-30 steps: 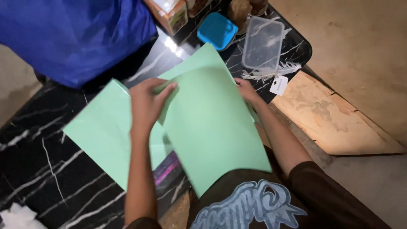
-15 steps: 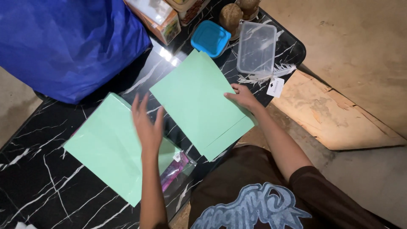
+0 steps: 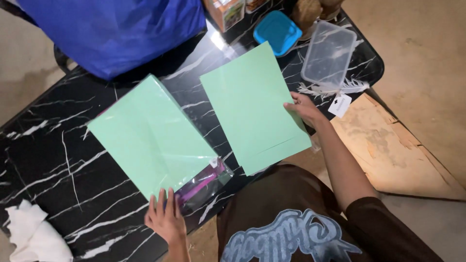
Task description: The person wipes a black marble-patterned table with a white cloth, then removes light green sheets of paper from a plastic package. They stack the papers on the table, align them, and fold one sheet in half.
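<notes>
Right hand (image 3: pixel 303 109) pinches loose green sheet (image 3: pixel 255 106) at its right edge on dark surface (image 3: pixel 58 160). Left hand (image 3: pixel 165 221), fingers flat and released, steadies wrapped paper pack (image 3: pixel 150 133); square edges carefully.

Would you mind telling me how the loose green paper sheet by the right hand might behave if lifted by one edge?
The loose green paper sheet looks thin, so it would probably droop. It lies flat on the glossy black marble table, so a push would likely slide it. The right hand touches only its edge, suggesting lightness.

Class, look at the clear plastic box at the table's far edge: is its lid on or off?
Off, it seems: the clear plastic box lies open, and a blue lid rests beside it.
</notes>
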